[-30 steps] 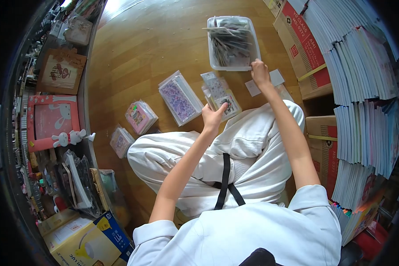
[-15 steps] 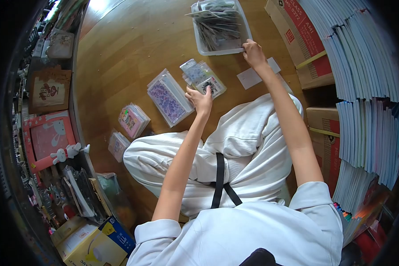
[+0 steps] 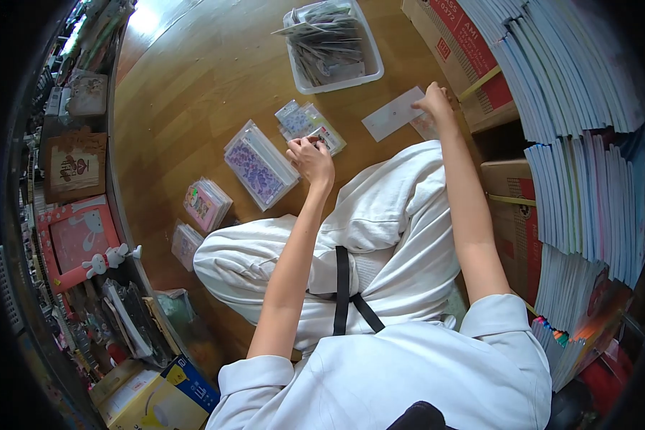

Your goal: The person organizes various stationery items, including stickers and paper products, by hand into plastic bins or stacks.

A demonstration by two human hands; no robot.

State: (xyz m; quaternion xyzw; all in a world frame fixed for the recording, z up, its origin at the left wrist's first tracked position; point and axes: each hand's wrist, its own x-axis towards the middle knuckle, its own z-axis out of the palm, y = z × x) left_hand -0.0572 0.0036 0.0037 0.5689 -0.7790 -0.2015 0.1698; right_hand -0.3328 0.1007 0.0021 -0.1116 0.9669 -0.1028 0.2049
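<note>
My left hand has its fingers curled on the near edge of a small clear packet with a dark design, partly hidden by the hand. Under and behind that packet lies a small pile of clear-wrapped packets. Just left of the hand is a stack of sleeves with a purple pattern. On the right, my right hand has thumb and fingers apart at the right end of a white card. A pinkish patterned piece shows below that card.
A white plastic bin full of thin packets stands ahead. Two smaller packet stacks, one pink and one paler, lie by my knee. Cartons and stacked booklets line the right; a cluttered shelf edges the left.
My right hand has let go of the bin's corner and moved toward me to the white card. My left hand's fingers have curled in on the small packet. The view has shifted slightly.
</note>
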